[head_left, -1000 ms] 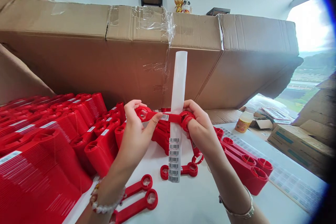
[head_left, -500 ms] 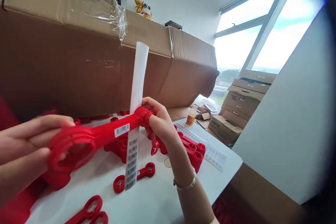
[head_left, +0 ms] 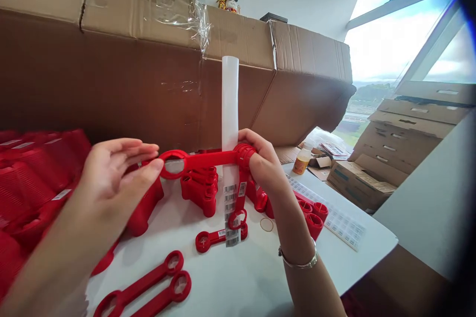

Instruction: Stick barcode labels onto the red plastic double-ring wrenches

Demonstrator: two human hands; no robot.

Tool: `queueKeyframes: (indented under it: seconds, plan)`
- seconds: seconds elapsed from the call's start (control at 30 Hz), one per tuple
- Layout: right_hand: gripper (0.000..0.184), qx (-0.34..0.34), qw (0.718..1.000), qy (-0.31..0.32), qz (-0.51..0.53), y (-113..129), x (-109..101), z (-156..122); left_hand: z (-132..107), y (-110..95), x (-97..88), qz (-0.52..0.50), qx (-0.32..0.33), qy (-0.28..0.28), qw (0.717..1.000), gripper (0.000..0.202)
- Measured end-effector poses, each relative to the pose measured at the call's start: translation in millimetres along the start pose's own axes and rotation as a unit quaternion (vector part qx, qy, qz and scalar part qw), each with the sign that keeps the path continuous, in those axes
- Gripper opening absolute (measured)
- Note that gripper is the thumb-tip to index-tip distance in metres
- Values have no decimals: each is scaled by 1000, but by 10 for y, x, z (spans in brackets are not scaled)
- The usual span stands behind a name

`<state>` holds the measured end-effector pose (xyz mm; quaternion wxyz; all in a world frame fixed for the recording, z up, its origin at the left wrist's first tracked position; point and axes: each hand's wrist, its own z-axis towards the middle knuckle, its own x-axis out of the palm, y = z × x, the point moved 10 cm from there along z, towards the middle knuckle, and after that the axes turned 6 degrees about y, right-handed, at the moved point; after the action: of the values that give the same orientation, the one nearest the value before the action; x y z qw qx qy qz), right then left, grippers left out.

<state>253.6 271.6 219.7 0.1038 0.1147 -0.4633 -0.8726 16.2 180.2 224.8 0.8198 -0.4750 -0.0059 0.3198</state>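
My right hand [head_left: 266, 161] is closed around the ring end of several stacked red plastic bars with ringed ends. It also holds a white strip of barcode labels [head_left: 230, 99], which stands upright behind them. One red bar [head_left: 210, 160] points left from this hand. Another red bar [head_left: 241, 198] hangs downward and bears a barcode label. My left hand [head_left: 119, 178] is by the left bar's far ring, fingers stretched and thumb apart from them. Its thumb tip is at the ring's edge; whether it touches I cannot tell.
Loose red bars [head_left: 148, 282] lie on the white table [head_left: 238, 287]. Red stacks [head_left: 33, 178] are piled at left, with more stacks [head_left: 201, 193] behind the strip. A label sheet [head_left: 345, 230], rubber band [head_left: 267, 225] and bottle [head_left: 302, 161] are at right. A large carton [head_left: 148, 89] spans the back.
My left hand has loosened from the ring end it gripped. One bar now hangs lower from my right hand, apart from the leftward one. The view has turned left.
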Motion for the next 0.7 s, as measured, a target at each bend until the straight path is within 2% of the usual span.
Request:
queueKeyframes:
  seconds: [0.07, 0.13, 0.17, 0.2, 0.27, 0.4, 0.57, 0.7]
  plan:
    - [20, -15, 998, -36, -39, 29, -67, -2, 3, 1, -7, 57, 2, -3, 998, 53]
    - [20, -12, 997, -59, -52, 23, -113, -8, -42, 8, 140, 139, -15, 45, 989, 46]
    - [19, -4, 996, -66, -53, 12, -126, -13, -87, 13, 270, 163, -22, 87, 983, 37]
    - [18, 3, 996, -70, -53, 6, -133, -21, -146, -2, 418, 162, -16, 131, 978, 32]
    - [17, 9, 995, -79, -60, 19, -137, -46, -265, -82, 660, 143, 21, 177, 973, 23]
    - [18, -3, 993, -94, -77, 110, -92, -123, -396, -152, 947, 101, 80, 206, 970, 10]
    - [22, -37, 987, -106, -113, 206, -15, -185, -429, -258, 962, 91, 164, 180, 966, 10]
    - [24, -71, 964, -155, -205, 263, -126, -186, -601, -583, 901, 71, 292, 175, 938, 14]
